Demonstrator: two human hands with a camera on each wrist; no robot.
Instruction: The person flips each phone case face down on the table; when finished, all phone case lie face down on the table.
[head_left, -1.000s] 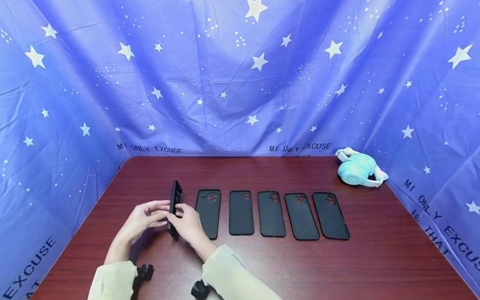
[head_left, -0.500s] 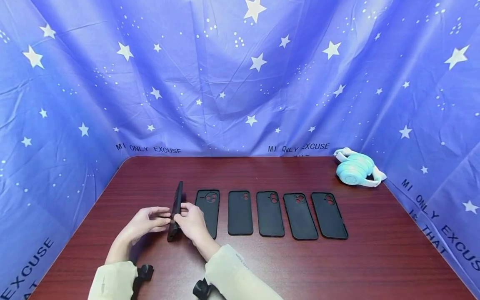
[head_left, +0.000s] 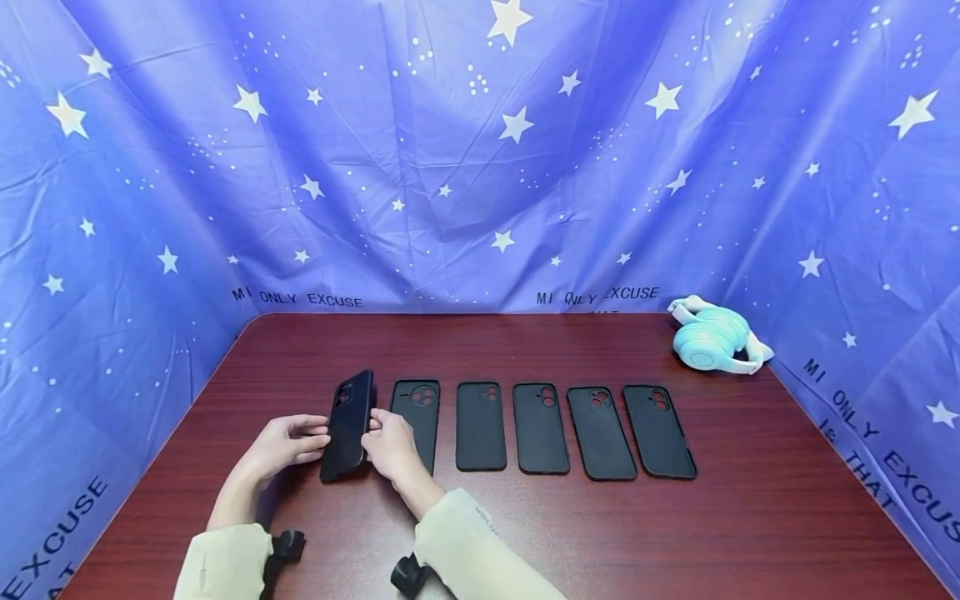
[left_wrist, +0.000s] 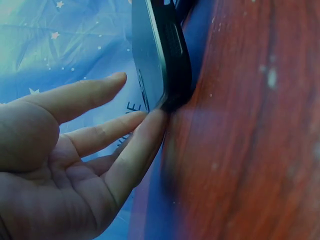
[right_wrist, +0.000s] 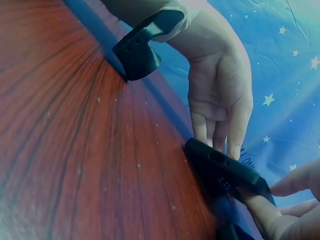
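A black phone case (head_left: 350, 427) is tilted up off the table at the left end of the row, its broad face turned toward the head camera. My right hand (head_left: 393, 446) pinches its right edge; in the right wrist view, the thumb and fingers of that hand (right_wrist: 295, 217) lie on either side of the edge. My left hand (head_left: 273, 450) is at the case's left edge with fingers extended. Up close in the left wrist view, a fingertip of the left hand (left_wrist: 75, 165) touches the case's lower corner (left_wrist: 172, 65), and another finger stays apart from it.
Several more black phone cases (head_left: 482, 427) lie flat in a row to the right, camera cutouts at the far end. Light blue headphones (head_left: 712, 337) sit at the table's back right corner. Starry blue cloth (head_left: 450, 167) hangs around the reddish-brown table (head_left: 525, 533).
The case has rotated from nearly edge-on to leaning left, showing its broad face. My right hand has moved slightly right with its edge; my left hand has stayed nearly in place.
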